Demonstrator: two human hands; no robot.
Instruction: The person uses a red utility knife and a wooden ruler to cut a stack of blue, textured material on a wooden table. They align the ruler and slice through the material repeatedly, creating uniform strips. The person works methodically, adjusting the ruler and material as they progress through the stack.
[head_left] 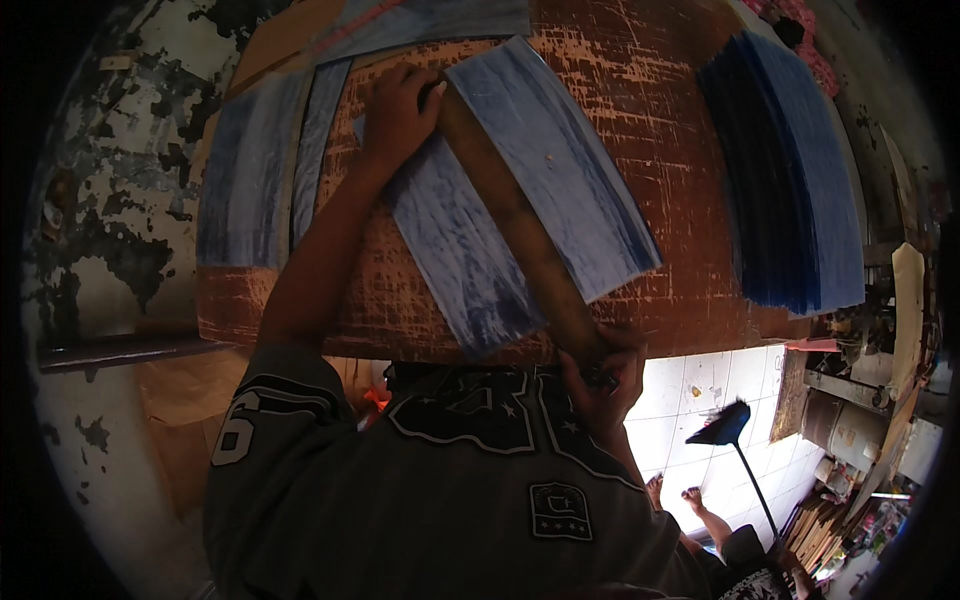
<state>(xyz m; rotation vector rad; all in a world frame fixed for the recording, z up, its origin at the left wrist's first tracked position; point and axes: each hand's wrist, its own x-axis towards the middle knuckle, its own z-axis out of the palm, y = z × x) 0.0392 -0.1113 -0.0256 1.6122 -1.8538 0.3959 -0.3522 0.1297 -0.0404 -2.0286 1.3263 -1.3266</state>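
Observation:
A blue-and-white streaked sheet lies slanted on the worn brown table. Across it runs a long, flat brown strip, straight like a ruler, from far left to near right. My left hand is closed over the strip's far end, thumb along its edge. At the near end, by the table's front edge, my right hand is closed with fingers bent. Something small and dark shows between those fingers, too hidden to name; the strip's near tip is partly covered by them.
A thick stack of blue sheets stands at the table's right. More streaked pieces lie at the left, and another sheet at the far edge. Behind on the right are a broom and another person's legs.

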